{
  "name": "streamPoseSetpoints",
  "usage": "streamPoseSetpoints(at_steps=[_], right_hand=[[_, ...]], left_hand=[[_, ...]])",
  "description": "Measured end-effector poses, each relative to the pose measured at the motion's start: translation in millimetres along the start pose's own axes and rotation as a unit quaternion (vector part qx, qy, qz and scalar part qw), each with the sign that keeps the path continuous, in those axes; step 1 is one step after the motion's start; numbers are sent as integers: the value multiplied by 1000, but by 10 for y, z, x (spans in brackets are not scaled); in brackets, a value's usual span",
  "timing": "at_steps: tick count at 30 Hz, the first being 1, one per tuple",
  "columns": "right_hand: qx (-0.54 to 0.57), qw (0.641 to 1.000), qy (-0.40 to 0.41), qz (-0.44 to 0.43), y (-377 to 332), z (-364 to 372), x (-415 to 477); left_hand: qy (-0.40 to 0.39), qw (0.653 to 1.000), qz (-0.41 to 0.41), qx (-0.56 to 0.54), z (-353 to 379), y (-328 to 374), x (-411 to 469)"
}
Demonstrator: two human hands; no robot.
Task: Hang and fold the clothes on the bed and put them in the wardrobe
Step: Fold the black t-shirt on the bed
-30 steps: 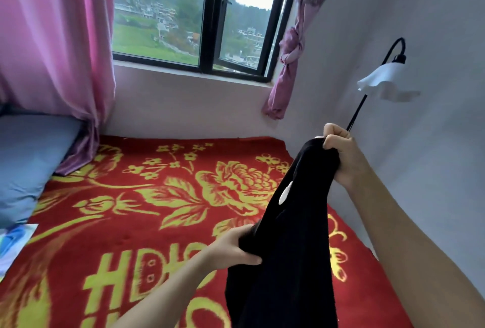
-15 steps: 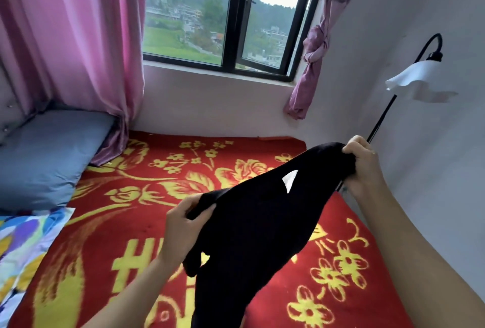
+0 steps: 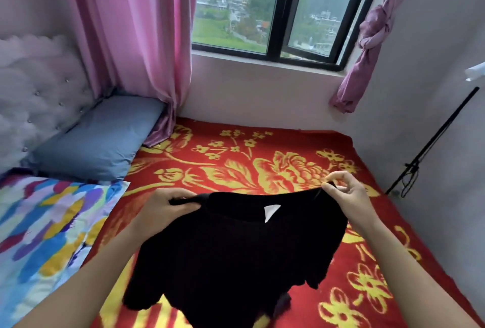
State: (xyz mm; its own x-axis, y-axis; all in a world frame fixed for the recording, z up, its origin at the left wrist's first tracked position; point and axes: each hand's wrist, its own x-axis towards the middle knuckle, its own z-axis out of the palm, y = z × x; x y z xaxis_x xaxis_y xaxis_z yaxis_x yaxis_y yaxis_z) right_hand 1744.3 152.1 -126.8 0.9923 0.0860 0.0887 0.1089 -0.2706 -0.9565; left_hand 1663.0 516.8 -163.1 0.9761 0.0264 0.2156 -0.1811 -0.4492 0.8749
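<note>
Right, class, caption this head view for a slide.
Left hand and right hand hold a black garment by its top edge over the red blanket.

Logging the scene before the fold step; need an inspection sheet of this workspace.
surface: red floral blanket covering the bed, lying flat.
job's things: black garment held up over the blanket by its top edge, white label showing.
clutter: blue pillow and multicoloured quilt at the left.
grips: left hand grips the garment's left corner; right hand pinches its right corner.
cables: black cord looped on the lamp stand.
surroundings: window, pink curtains, tufted headboard.
</note>
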Motion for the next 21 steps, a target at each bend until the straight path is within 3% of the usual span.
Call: streamPoseSetpoints(at_steps=[5,9,11,18,21], right_hand=[[-65,971,-176,146,502,137,-89],[-93,886,-372,262,888,176,-193],[-121,849,-432,280,1017,246,-242],[-273,815,-421,290,1334,453,25],[-342,807,-403,263,1317,550,446]], left_hand=[[26,989,-125,-68,126,-460,-420],[-12,971,-219,-96,247,-735,-643],[-25,967,-239,-81,308,-837,-661],[-134,957,-256,26,368,-1187,-509],[-125,956,-263,38,336,-1295,-162]])
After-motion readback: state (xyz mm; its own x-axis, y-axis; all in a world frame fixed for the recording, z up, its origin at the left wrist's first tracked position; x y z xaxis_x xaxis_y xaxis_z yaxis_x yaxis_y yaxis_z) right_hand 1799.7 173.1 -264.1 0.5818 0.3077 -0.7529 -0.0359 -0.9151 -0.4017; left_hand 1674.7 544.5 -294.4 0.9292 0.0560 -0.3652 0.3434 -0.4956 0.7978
